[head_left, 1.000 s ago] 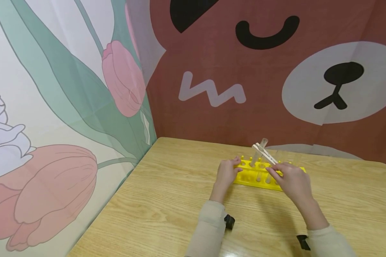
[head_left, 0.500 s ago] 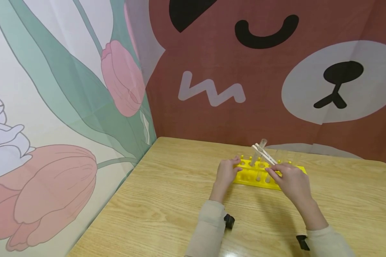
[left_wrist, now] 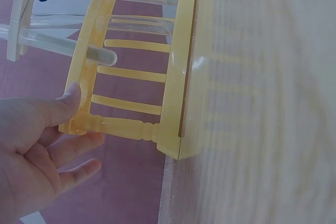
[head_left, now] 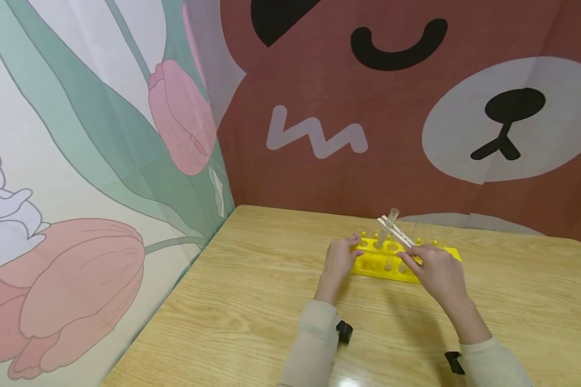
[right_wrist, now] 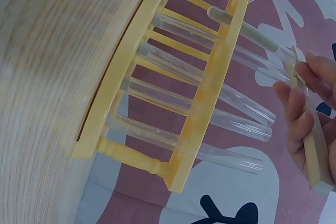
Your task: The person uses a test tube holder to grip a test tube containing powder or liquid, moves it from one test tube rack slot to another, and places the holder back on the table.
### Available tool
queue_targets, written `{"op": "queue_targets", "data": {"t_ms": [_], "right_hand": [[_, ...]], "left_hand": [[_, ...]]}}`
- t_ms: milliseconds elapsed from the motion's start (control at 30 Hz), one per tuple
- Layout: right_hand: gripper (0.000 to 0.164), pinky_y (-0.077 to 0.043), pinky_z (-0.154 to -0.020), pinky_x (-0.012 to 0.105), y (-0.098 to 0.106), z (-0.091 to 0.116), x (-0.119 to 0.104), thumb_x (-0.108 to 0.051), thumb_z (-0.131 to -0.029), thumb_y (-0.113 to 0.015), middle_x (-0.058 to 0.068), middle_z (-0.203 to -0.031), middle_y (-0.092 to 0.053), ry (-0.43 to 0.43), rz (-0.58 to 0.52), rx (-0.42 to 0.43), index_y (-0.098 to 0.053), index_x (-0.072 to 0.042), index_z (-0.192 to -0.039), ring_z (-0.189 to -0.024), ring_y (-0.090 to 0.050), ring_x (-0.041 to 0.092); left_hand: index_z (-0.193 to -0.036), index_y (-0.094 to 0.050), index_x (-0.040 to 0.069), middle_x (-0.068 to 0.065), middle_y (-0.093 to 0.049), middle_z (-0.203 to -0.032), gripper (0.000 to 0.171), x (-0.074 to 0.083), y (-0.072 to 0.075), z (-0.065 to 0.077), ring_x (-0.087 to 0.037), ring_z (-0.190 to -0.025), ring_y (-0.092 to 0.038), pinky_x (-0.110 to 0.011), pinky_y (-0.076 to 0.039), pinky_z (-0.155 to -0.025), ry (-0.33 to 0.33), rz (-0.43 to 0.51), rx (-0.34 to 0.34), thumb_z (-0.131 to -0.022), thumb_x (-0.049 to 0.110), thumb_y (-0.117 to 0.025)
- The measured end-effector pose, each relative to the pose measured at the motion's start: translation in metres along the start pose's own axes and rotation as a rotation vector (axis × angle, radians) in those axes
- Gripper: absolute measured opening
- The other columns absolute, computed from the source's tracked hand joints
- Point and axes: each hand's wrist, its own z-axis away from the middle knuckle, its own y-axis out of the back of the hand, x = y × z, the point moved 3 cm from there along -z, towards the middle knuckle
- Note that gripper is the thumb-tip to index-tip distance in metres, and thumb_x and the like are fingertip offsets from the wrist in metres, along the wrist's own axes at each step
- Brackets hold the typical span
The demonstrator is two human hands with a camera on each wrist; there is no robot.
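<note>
My left hand [head_left: 339, 262] grips the left end of a yellow test tube rack [head_left: 380, 273], thumb on the upper bar and fingers beneath. In my right hand [head_left: 440, 271] is a wooden test tube clamp [right_wrist: 315, 156], pinched between thumb and fingers. The clamp's jaws are around the upper part of a clear test tube [left_wrist: 68, 46] with whitish contents. This tube leans, its rounded bottom passed through a hole of the rack's upper bar and hanging above the base bar.
Several clear test tubes [right_wrist: 239, 124] stand in the rack's other holes, to the right of the clamped one. The rack stands on a wood-grain table [head_left: 252, 301], near a printed cloth backdrop [head_left: 295, 183]. Black straps [head_left: 345, 331] sit at both wrists.
The clamped test tube stands slightly lower and a bit more upright in its hole. The head view has shifted slightly; both hands keep their holds.
</note>
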Motion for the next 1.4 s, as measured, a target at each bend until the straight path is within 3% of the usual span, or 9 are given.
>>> {"op": "queue_targets", "data": {"t_ms": [700,1400], "right_hand": [[0.020,-0.024,-0.034,0.025,-0.006,0.000,0.003,-0.023,-0.076,-0.070,0.005,-0.062,-0.058,-0.045,-0.019,-0.116,-0.069,-0.003,-0.078,-0.042,-0.031,0.012],[0.019,-0.024,-0.034,0.025,-0.011,0.000,0.003,-0.024,-0.076,-0.070,0.001,-0.056,-0.053,-0.036,-0.011,-0.139,-0.069,-0.005,-0.074,-0.040,-0.030,0.012]], "left_hand": [[-0.109,-0.063,0.006,-0.003,-0.058,-0.112,0.035,0.000,0.002,0.002,-0.014,-0.103,-0.055,-0.019,-0.043,-0.084,-0.050,-0.012,0.017,-0.077,0.020,-0.066],[-0.110,-0.063,0.007,-0.002,-0.058,-0.113,0.035,0.001,0.002,0.001,-0.013,-0.104,-0.054,-0.019,-0.042,-0.084,-0.034,0.005,0.014,-0.077,0.020,-0.067]]}}
